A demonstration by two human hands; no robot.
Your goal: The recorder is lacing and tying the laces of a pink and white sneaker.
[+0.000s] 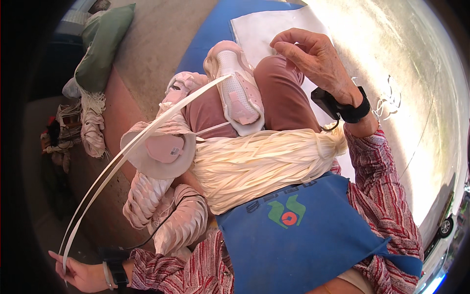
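My left hand (73,274), far out at the lower left, pinches a long flat white lace (112,166). The lace arcs up in two strands; one free end lies over a pink and white shoe upper (237,93) resting between my knees. Above my right knee my right hand (311,51) is closed, thumb against curled fingers; I cannot make out anything in it. Across my lap lies a thick bundle of cream laces (264,164). Left of it stand nested pink and white shoe uppers (181,215), a rounded one (164,149) on top.
A blue apron (293,230) covers my lap. White sheet material (269,29) lies on a blue mat (200,44) ahead. A dark green sack (105,49) and hanging white cords (93,122) are at the far left. Loose white laces (389,103) lie on the floor at right.
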